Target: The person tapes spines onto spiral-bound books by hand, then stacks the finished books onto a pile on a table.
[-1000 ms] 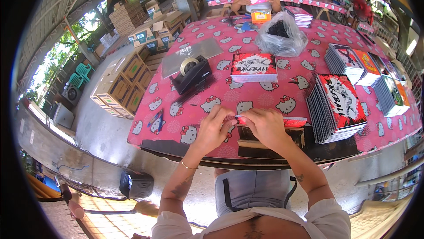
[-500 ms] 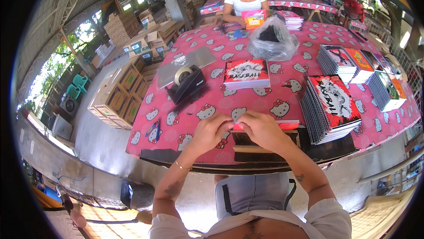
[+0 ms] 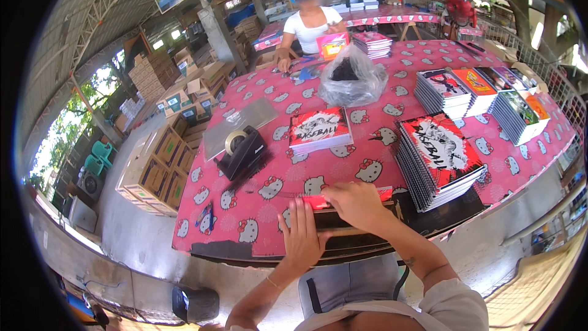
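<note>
At the near edge of the table, a red-covered notebook point(image 3: 384, 193) lies in a dark wooden holder point(image 3: 349, 243), mostly hidden by my hands. My left hand point(image 3: 300, 233) lies flat against the holder and the notebook's left end, fingers stretched out. Over the notebook's edge, my right hand point(image 3: 358, 207) is closed, thumb and fingers drawn together. What it pinches is hidden. Further in lies a short stack of red, black and white notebooks point(image 3: 320, 130). To the right stands a taller stack of spiral-bound notebooks point(image 3: 438, 156) with the same cover.
A black tape dispenser point(image 3: 242, 154) sits at left beside loose dark wires and a clear plastic sheet point(image 3: 242, 124). Small scissors point(image 3: 206, 218) lie near the left edge. A plastic bag point(image 3: 352, 80) with black contents stands mid-table. More notebooks point(image 3: 444, 92) fill the right. Across sits a co-worker point(image 3: 309, 28).
My hands have parted from being together: the left now lies flat, and the right has closed over the notebook's edge. Across the table, the co-worker has lowered one hand to the tabletop.
</note>
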`<state>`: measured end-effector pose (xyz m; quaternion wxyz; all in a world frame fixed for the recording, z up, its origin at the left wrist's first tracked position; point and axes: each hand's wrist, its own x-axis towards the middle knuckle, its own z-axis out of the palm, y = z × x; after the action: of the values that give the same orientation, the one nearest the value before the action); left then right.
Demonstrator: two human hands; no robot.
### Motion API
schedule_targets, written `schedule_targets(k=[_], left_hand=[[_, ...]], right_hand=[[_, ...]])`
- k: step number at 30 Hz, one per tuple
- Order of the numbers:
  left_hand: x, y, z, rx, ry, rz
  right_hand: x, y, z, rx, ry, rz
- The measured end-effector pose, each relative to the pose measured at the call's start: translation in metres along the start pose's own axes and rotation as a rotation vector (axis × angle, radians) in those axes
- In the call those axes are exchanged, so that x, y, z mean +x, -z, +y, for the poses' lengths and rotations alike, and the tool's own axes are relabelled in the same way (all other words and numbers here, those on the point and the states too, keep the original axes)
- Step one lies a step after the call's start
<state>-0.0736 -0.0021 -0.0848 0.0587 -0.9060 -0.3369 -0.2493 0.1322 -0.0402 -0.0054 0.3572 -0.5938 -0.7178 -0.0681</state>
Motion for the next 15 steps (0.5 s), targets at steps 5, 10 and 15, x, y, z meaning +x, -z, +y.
schedule_targets(k=[5,10,15], left_hand=[[0.068,0.034,-0.007,0.03,0.043,0.102],[0.021,0.007,-0.003,0.081,-0.069,0.175],[0.046,0.016,0.005,0.048,-0.129,-0.099]], right_hand=[[-0.001,0.009,0.006,0.021,0.028,-0.068],[-0.029,0.032,0.01,-0.1,0.098,0.056],[-0.028,0.04,0.025,-0.044,0.006,-0.078]])
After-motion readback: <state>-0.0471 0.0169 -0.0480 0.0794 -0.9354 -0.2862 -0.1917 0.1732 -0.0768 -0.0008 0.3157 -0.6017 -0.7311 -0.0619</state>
